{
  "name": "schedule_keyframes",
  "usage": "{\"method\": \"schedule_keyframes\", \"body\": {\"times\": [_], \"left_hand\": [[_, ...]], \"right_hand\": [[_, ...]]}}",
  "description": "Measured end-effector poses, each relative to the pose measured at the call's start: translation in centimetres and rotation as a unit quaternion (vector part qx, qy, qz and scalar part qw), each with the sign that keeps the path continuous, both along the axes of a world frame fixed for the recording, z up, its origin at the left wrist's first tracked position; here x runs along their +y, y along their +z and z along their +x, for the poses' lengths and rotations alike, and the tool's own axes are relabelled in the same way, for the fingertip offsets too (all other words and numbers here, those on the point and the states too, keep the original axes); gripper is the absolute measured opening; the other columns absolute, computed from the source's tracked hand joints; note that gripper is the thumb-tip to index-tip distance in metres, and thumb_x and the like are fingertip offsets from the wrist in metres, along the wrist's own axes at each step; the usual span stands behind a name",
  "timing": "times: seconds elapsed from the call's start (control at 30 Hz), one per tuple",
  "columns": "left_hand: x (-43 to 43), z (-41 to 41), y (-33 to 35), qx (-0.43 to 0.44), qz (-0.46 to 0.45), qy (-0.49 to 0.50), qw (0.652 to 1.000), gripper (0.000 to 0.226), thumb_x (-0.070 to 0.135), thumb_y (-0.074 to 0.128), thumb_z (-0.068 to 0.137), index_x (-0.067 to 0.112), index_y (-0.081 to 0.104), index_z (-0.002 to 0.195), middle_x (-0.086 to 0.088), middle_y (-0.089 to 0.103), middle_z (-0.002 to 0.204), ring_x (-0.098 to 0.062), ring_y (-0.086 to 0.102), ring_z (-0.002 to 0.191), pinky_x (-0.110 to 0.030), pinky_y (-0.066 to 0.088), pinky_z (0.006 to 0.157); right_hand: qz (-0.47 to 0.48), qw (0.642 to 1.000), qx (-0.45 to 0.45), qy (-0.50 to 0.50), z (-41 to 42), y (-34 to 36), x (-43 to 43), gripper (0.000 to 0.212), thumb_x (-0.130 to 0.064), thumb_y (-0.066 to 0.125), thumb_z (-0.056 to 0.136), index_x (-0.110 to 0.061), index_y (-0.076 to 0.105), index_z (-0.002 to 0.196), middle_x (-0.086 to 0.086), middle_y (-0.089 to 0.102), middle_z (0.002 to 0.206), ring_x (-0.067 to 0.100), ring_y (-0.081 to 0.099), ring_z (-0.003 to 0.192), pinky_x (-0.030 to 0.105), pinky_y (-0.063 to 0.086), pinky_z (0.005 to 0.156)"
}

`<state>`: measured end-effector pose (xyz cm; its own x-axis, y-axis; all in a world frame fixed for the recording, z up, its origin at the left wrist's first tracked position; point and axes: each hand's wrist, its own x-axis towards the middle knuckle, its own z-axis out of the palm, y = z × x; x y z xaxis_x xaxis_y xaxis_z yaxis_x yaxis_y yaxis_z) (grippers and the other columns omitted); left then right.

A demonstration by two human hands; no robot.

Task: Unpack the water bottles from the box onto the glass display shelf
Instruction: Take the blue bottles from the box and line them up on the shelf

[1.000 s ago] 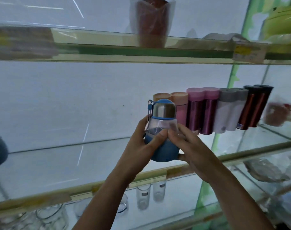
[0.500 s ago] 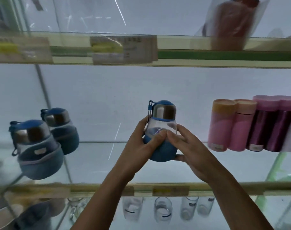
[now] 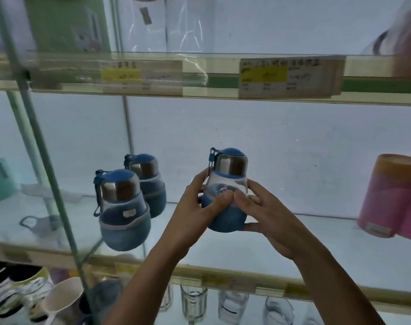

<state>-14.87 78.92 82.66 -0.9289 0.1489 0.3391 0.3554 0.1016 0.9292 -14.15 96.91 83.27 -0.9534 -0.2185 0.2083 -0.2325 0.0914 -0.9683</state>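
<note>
**Third blue bottle (image 3: 229,165) held over glass shelf (image 3: 317,235)**

Two shelved bottles (image 3: 124,212) stand at left. The left hand (image 3: 195,212) and right hand (image 3: 265,216) both wrap fingers round the third blue bottle, upright above mid-shelf. Pink flasks (image 3: 382,198) stand at right.

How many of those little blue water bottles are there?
3. The held bottle is gripped by the left hand and right hand at the glass shelf; the front bottle and rear bottle stand on it further left. Others may be hidden.
</note>
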Motion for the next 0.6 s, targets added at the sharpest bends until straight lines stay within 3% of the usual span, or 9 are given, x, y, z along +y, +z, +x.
{"method": "schedule_keyframes", "body": {"times": [0.17, 0.33, 0.6], "left_hand": [[-2.7, -0.8, -0.5, -0.011, -0.003, 0.015, 1.000, 0.075, 0.056, 0.072, 0.082, 0.043, 0.038, 0.148, 0.013, 0.057, 0.141, -0.012, 0.062, 0.121, -0.040, 0.058, 0.097], [-4.5, -1.3, -1.1, -0.016, -0.008, 0.034, 0.999, 0.075, 0.045, 0.071, 0.085, 0.042, 0.035, 0.151, 0.008, 0.055, 0.144, -0.011, 0.059, 0.124, -0.034, 0.057, 0.098], [-5.7, -1.8, -1.6, -0.030, -0.020, 0.037, 0.999, 0.071, 0.036, 0.069, 0.093, 0.040, 0.031, 0.153, 0.007, 0.049, 0.151, -0.014, 0.051, 0.133, -0.036, 0.049, 0.107]], "right_hand": [[0.041, 0.999, 0.000, 0.010, -1.3, -0.2, -2.5, 0.053, -0.051, 0.063, 0.090, -0.045, 0.050, 0.141, -0.009, 0.067, 0.134, 0.011, 0.066, 0.120, 0.035, 0.062, 0.091], [0.090, 0.995, -0.013, 0.026, -2.3, -0.5, -4.4, 0.061, -0.057, 0.059, 0.089, -0.046, 0.041, 0.146, -0.011, 0.058, 0.144, 0.011, 0.060, 0.128, 0.040, 0.056, 0.103], [0.125, 0.991, -0.042, 0.019, -3.3, -1.0, -5.6, 0.059, -0.050, 0.058, 0.097, -0.044, 0.034, 0.150, -0.005, 0.053, 0.149, 0.017, 0.056, 0.132, 0.039, 0.058, 0.100]]}}
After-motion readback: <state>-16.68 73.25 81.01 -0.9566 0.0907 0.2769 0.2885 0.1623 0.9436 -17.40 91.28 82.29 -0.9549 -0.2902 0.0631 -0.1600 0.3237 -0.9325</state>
